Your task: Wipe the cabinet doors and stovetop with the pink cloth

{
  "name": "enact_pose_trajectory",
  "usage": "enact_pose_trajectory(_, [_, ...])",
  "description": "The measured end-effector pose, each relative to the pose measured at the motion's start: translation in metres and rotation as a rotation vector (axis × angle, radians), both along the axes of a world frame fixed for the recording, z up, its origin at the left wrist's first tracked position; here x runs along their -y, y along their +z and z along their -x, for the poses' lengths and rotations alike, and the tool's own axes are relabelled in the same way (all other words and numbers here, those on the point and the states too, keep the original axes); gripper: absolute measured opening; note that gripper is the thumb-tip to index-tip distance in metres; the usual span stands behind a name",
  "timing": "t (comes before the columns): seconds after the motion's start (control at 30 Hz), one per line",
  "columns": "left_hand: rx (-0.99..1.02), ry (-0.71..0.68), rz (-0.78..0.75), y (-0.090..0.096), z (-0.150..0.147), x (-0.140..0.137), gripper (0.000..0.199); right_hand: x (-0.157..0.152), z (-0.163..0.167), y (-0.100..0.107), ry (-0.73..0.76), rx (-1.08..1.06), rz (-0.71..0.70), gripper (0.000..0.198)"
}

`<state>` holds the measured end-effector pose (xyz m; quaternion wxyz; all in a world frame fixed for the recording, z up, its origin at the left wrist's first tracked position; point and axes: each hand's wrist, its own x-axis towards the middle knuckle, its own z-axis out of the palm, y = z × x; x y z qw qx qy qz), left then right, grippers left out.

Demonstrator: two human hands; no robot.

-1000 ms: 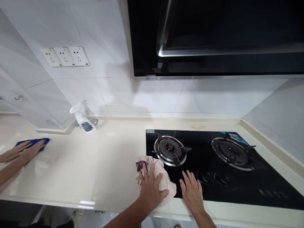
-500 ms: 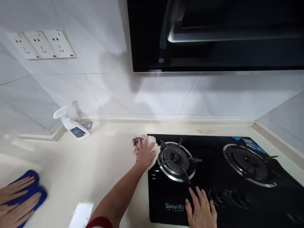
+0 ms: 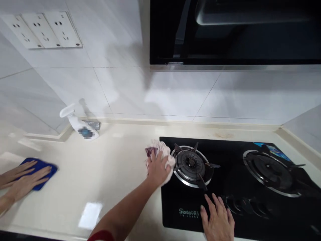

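Observation:
My left hand (image 3: 157, 169) presses a crumpled pale pink cloth (image 3: 167, 152) with a maroon patch onto the left edge of the black gas stove (image 3: 225, 160), beside the left burner (image 3: 191, 164). The fingers are spread and slightly bent over the cloth, which lies partly on the cream countertop (image 3: 120, 174). Holding nothing, my right hand (image 3: 218, 219) rests on the stove's front part with its fingers apart, between the brand lettering and the control knobs (image 3: 247, 205).
At the far left, another person's hands (image 3: 27, 180) lie on a blue cloth (image 3: 51, 172). A white spray bottle (image 3: 75, 122) leans at the back-left corner near a grey packet (image 3: 94, 125). A black range hood (image 3: 225, 43) overhangs the stove. Wall sockets (image 3: 47, 30) are upper left.
The view has shifted slightly. My left hand and the pink cloth have slid a little toward the front. The other person's hands and blue cloth have moved toward the back wall.

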<state>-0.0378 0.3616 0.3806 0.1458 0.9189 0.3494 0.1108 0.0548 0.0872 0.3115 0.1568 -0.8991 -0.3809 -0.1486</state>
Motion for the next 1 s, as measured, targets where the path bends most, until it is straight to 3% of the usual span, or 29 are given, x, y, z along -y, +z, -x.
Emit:
enact_pose_trajectory(0.13, [0.016, -0.151, -0.017, -0.018, 0.089, 0.089, 0.050, 0.000, 0.001, -0.003, 0.001, -0.041, -0.024, 0.064])
enact_pose_trajectory(0.23, [0.065, -0.198, -0.027, -0.028, 0.118, 0.124, 0.055, 0.000, 0.001, -0.001, 0.015, -0.030, -0.035, 0.063])
enact_pose_trajectory(0.3, [0.073, -0.164, -0.017, -0.025, 0.113, 0.124, 0.050, 0.001, 0.001, 0.001, 0.024, -0.012, -0.025, 0.062])
enact_pose_trajectory(0.57, [0.079, -0.081, -0.015, -0.005, 0.046, 0.071, 0.040, 0.003, -0.001, 0.005, 0.048, 0.062, -0.033, 0.062])
enact_pose_trajectory(0.73, [0.070, -0.074, -0.003, -0.005, 0.068, 0.091, 0.043, 0.001, 0.002, 0.009, 0.040, 0.050, -0.044, 0.063])
enact_pose_trajectory(0.87, [0.046, -0.179, 0.065, -0.010, 0.099, 0.106, 0.039, 0.003, 0.002, 0.002, 0.013, 0.033, -0.038, 0.063])
enact_pose_trajectory(1.0, [0.040, -0.089, 0.030, -0.014, 0.094, 0.074, 0.041, 0.010, -0.007, -0.018, 0.040, 0.042, 0.006, 0.063])
